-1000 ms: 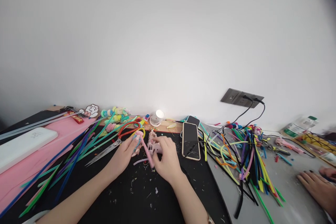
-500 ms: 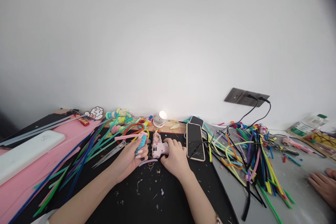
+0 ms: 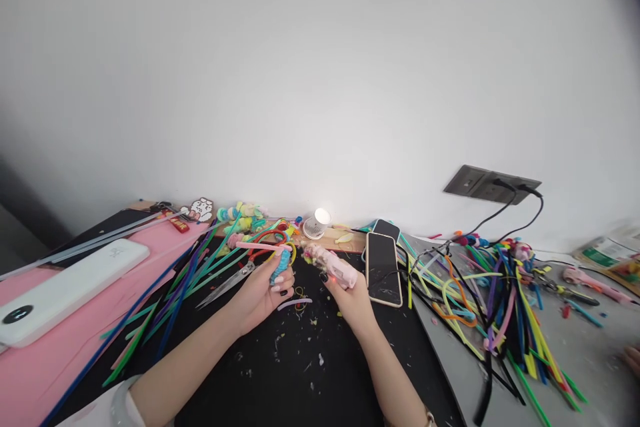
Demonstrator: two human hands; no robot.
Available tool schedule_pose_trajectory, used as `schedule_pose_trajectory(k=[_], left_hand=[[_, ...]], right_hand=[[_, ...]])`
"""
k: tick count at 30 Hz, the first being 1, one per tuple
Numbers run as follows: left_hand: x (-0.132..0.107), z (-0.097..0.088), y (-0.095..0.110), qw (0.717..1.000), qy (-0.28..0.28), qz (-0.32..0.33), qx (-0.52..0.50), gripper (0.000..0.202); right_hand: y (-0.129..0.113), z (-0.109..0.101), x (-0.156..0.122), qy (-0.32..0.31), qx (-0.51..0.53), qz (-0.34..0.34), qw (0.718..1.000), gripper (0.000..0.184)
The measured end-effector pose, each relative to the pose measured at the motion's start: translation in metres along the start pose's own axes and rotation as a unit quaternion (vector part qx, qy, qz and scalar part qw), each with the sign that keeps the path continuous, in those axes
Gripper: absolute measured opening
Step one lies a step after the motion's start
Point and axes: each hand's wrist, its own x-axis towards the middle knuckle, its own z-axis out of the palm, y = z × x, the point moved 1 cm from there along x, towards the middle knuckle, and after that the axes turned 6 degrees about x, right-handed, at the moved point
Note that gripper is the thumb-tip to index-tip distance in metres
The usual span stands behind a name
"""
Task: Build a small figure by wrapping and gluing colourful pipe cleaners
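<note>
Left hand (image 3: 261,295) is closed around a blue fuzzy coil (image 3: 281,267), pinched between thumb and fingers, coil roughly upright over the black mat (image 3: 280,380). Pink fuzzy stem (image 3: 260,247) sticks out from the coil's top, running left over the scissors' handles. Right hand (image 3: 354,301) is gripping the handle of a pale pink glue gun (image 3: 336,269); handle mostly hidden by the hand. Gun's nozzle end points up-left, body tilted, small red light showing near the thumb. Gun and coil are near each other, not touching. Scissors (image 3: 227,287) lie open-handled left of the left hand, blades pointing down-left. Lilac strip (image 3: 295,303) and thin yellow loops (image 3: 301,293) sit on the mat between the hands, with scraps scattered below. White cup (image 3: 315,225), bright at the top, stands by the wall beyond the gun. Phone in a pale case (image 3: 384,270) lies just right of the right hand, second phone (image 3: 387,229) behind it. Left side: loose fuzzy stems (image 3: 173,303) partly over a pink sheet (image 3: 30,380), white oblong device (image 3: 80,287) on that sheet. Right side, grey surface (image 3: 565,353): big multicolour stem bundle (image 3: 505,320), pliers (image 3: 565,292), pink tool (image 3: 597,283). Another person's hand (image 3: 634,359) just shows at the right edge, blurred, can't tell its state.
</note>
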Motion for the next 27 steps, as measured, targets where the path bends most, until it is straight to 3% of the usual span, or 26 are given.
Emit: schedule_pose_trajectory(k=[3,12,27], left_hand=[[0.0016,-0.0015,-0.0009,1.000,-0.003,-0.002,-0.008,0.018],[0.0021,-0.0020,-0.0037,1.000,0.011,-0.001,0.011,0.018],[0.0046,-0.0054,-0.0047,0.998,0.011,0.022,0.055,0.023]], right_hand=[[-0.0014,0.0049,-0.0024,-0.030,0.043,-0.002,0.999,0.014],[-0.0026,0.0092,-0.0062,-0.050,0.013,-0.018,0.999,0.015],[-0.0031,0.0106,-0.0056,-0.042,-0.019,-0.030,0.999,0.013]])
